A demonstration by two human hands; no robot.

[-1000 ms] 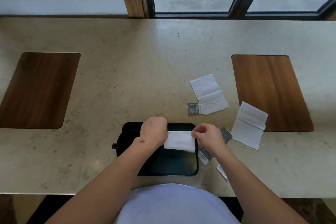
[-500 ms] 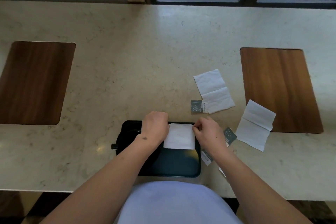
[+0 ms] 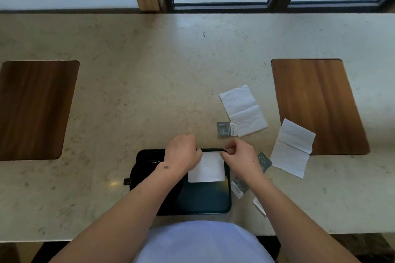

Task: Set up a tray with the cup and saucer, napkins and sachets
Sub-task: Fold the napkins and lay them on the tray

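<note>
Now folded napkin [image 3: 207, 166] flat, square-on in tray [image 3: 205, 203].

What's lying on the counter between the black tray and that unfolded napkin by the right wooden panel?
In the head view, between the black tray and the unfolded napkin, grey sachets lie on the counter, partly hidden by the right hand.

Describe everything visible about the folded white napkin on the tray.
The folded napkin is a plain white, paper-looking rectangle lying flat in the far right part of the black tray. Its near edge looks straight and its surface smooth. The left hand covers its left side, and the right hand holds fingers curled at its far right corner.
</note>
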